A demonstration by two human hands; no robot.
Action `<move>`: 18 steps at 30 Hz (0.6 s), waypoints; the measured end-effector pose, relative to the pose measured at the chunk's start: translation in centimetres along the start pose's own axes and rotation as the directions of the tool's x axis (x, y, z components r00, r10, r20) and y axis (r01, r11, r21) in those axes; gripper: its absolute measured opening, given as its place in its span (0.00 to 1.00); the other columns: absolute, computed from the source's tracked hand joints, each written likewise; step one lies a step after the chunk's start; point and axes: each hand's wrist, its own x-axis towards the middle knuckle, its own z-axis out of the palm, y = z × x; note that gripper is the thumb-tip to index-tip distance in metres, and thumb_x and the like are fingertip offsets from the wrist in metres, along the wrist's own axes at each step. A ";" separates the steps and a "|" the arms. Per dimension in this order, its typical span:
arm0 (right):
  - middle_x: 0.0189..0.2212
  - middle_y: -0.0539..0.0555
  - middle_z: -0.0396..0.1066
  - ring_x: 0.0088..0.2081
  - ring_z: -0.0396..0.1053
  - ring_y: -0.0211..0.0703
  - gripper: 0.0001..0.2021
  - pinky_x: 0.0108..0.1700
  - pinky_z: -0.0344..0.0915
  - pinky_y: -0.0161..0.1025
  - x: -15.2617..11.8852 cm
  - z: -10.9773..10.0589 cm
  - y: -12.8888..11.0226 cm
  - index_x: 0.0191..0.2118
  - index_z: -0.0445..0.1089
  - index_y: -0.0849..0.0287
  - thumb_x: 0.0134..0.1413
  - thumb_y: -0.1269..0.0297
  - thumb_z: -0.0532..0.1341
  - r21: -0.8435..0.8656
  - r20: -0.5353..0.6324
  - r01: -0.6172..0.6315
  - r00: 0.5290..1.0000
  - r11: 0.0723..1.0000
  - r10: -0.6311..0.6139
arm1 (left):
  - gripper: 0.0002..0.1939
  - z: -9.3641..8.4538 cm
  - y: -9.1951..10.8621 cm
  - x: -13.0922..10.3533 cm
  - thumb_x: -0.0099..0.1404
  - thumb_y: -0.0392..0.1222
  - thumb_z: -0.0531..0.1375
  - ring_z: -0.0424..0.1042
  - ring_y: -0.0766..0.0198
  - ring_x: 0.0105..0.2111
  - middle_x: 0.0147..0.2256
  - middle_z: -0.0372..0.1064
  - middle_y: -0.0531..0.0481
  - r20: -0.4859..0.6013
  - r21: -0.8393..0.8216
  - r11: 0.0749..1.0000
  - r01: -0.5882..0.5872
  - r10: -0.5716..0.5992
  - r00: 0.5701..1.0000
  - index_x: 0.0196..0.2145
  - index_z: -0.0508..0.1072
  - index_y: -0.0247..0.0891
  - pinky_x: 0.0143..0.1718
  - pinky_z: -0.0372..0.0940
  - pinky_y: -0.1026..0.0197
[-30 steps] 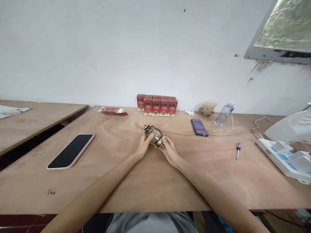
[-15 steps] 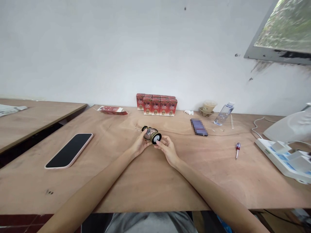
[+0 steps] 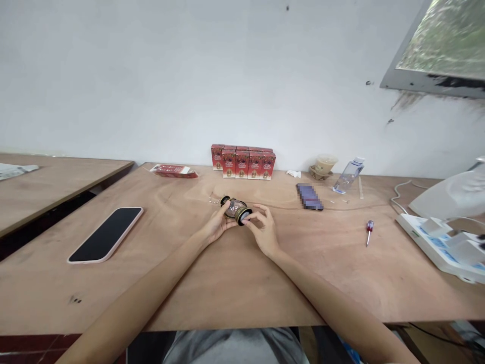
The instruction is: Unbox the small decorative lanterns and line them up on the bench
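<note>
- Turned since the earliest frame: 1 lantern (image 3: 235, 208), its base now facing the person; the right hand (image 3: 266, 235) has shifted to that base.
- Far left: 1 paper (image 3: 15, 170) on the second table (image 3: 56, 178).
- Main table (image 3: 227, 298), left: 1 pink-edged phone (image 3: 106, 236), screen dark; beyond it, 1 red carton (image 3: 174, 171) lying flat.
- Left hand (image 3: 216, 226): closed around the lantern's body, thumb on top, fingers beneath.
- Lantern: held tilted between 2 hands, above the middle of the main table.
- Right hand: thumb and forefinger close together at the base, other fingers bent; cannot tell whether they pinch anything.
- Behind the lantern: 4 red boxes (image 3: 241, 164) upright in the front row; the back row is partly hidden, exact count unclear.
- Right of these: 1 tissue (image 3: 294, 174), 1 pixelated phone (image 3: 309, 196), 1 cup (image 3: 325, 164) in 1 holder (image 3: 319, 175), 1 bottle (image 3: 348, 175).
- Further right: 1 screwdriver (image 3: 370, 227), then 1 power strip (image 3: 439, 251) with plugs (image 3: 467, 251) fitted.
</note>
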 end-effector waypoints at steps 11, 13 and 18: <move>0.38 0.53 0.61 0.44 0.63 0.44 0.07 0.49 0.59 0.43 0.8 1.1 0.7 0.32 0.66 0.54 0.57 0.59 0.55 -0.144 0.015 0.038 0.999 0.989 -0.036 | 0.16 -2.9 2.6 1.8 0.66 0.52 0.51 0.73 0.68 0.28 0.29 0.73 0.50 -0.338 -0.208 0.942 -0.263 0.183 0.923 0.39 0.71 0.37 0.29 0.68 0.69; 0.35 0.51 0.65 0.38 0.65 0.41 0.06 0.45 0.61 0.40 2.0 2.3 1.4 0.33 0.65 0.54 0.58 0.60 0.55 -0.212 0.121 0.075 0.991 0.974 -0.050 | 0.18 -4.5 4.1 2.2 0.67 0.54 0.49 0.72 0.69 0.27 0.27 0.72 0.51 -0.408 -0.265 0.913 -0.310 0.186 0.894 0.38 0.70 0.38 0.29 0.68 0.69; 0.31 0.52 0.71 0.38 0.66 0.43 0.05 0.43 0.58 0.39 7.0 7.4 2.5 0.33 0.66 0.56 0.59 0.66 0.55 -0.414 0.293 0.221 0.951 0.883 -0.101 | 0.20 -7.0 5.8 2.5 0.68 0.55 0.45 0.72 0.70 0.29 0.29 0.72 0.53 -0.463 -0.350 0.853 -0.387 0.202 0.863 0.34 0.68 0.39 0.32 0.69 0.69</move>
